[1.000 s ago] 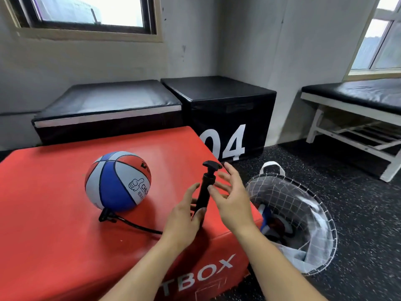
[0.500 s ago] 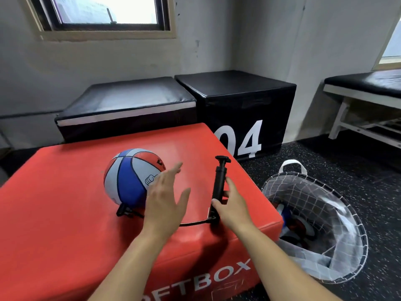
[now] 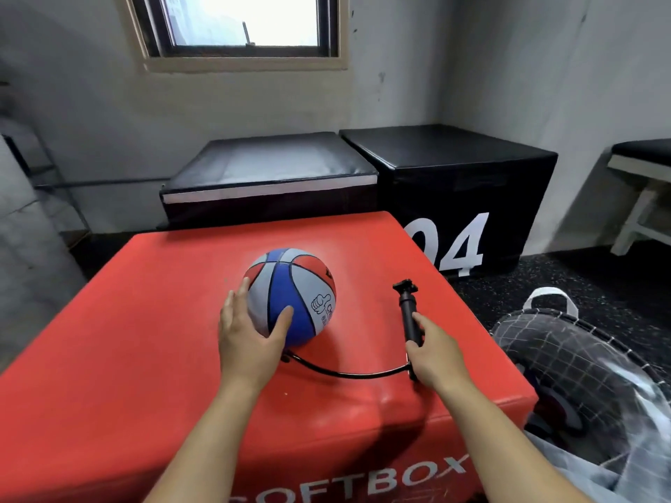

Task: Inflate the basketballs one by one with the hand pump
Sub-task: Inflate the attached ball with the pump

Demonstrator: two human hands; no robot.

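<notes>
A red, white and blue basketball (image 3: 290, 292) sits on the red soft box (image 3: 152, 343). My left hand (image 3: 250, 339) rests on its near left side with spread fingers and the thumb on the blue panel. A black hand pump (image 3: 408, 310) stands upright to the right of the ball, handle at the top. My right hand (image 3: 432, 352) grips its lower barrel. A black hose (image 3: 348, 373) curves from the pump's base to the underside of the ball, where its end is hidden.
A mesh basket (image 3: 581, 361) with a white handle stands on the dark floor at the right and holds more balls. Black boxes, one marked 04 (image 3: 457, 197), stand behind the red box. A white-framed bench (image 3: 639, 197) is at far right.
My left hand has left the pump and moved left onto the ball. My right hand has closed on the pump's barrel. The camera has swung left.
</notes>
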